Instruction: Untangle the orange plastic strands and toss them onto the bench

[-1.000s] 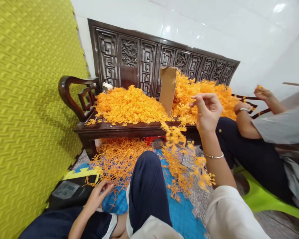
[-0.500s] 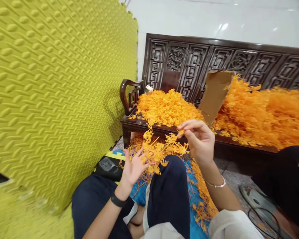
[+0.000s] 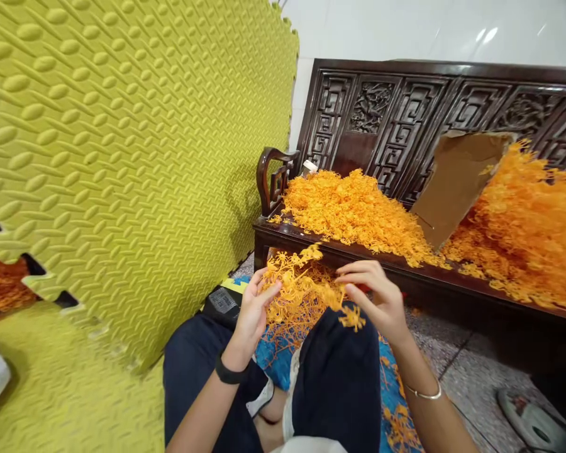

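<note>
Both of my hands hold a bunch of orange plastic sprigs above my raised knee. My left hand, with a black band on its wrist, closes its fingers on the left side of the bunch. On the right side, my right hand pinches the sprigs between thumb and fingers; a thin silver bracelet sits on that wrist. Behind them, a dark carved wooden bench carries big heaps of the same orange sprigs.
A cardboard sheet leans on the bench back between two heaps. Yellow-green foam mats stand as a wall on the left. More sprigs lie on a blue mat on the floor. A black box sits beside my left leg.
My view has swung left, so the person at the right is out of sight. My right hand came down from head height with the sprigs. My left hand rose from the floor and closed on them.
</note>
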`<state>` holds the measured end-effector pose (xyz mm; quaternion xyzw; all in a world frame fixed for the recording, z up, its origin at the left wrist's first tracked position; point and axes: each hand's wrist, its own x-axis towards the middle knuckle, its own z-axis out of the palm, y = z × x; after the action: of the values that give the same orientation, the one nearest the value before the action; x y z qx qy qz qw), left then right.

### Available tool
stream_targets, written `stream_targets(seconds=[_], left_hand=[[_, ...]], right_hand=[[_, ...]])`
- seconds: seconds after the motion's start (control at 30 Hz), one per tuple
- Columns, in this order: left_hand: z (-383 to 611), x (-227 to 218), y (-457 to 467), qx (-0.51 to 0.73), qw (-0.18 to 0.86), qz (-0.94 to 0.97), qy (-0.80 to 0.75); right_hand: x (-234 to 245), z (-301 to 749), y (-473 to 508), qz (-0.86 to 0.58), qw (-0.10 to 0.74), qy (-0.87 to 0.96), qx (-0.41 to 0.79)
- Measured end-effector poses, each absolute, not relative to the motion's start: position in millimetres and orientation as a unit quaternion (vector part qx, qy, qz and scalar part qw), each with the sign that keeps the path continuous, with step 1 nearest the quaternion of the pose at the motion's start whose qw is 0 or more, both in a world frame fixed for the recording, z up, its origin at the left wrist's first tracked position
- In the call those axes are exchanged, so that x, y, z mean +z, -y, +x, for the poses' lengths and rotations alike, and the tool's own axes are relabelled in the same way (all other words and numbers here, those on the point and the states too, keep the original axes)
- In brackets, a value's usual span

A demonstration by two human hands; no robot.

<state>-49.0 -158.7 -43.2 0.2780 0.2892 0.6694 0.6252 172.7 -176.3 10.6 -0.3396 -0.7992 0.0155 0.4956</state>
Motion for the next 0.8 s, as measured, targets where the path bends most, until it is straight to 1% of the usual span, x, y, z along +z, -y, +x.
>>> stream_targets(seconds=[0.07,0.17,0.33,0.5,0.57,0.7,0.8], left_hand=[[-49.3,-44.6,160.4,0.677,0.611,0.284,-0.295],[-51.6,-49.1,162.2,0.692,0.577,0.299,-0.314],[-55.6,-53.2,164.9,0.7,0.521,0.35,-0.342],[-57.4,-49.9,163.5,0.649,0.565,0.391,-0.327],[-58.6,-47.9,162.4,0.634,0.576,0.403,-0.321],[-60.7,-46.8,160.8,0.607,0.592,0.433,-0.306],[-60.5,-49.0,158.7,0.584,0.599,0.455,-0.305]], right_hand=[[12.6,164.3,176.5,-0.308,0.444,0.841,-0.023],[11.8,152.6,169.7,-0.302,0.445,0.839,-0.081],[-3.5,132.7,148.8,-0.312,0.388,0.867,0.015],[-15.1,118.6,134.9,-0.299,0.429,0.844,0.12],[-15.4,118.7,131.5,-0.3,0.421,0.846,0.128],[-16.9,125.9,124.9,-0.296,0.352,0.88,0.117],[-20.4,133.1,121.0,-0.28,0.342,0.89,0.112]])
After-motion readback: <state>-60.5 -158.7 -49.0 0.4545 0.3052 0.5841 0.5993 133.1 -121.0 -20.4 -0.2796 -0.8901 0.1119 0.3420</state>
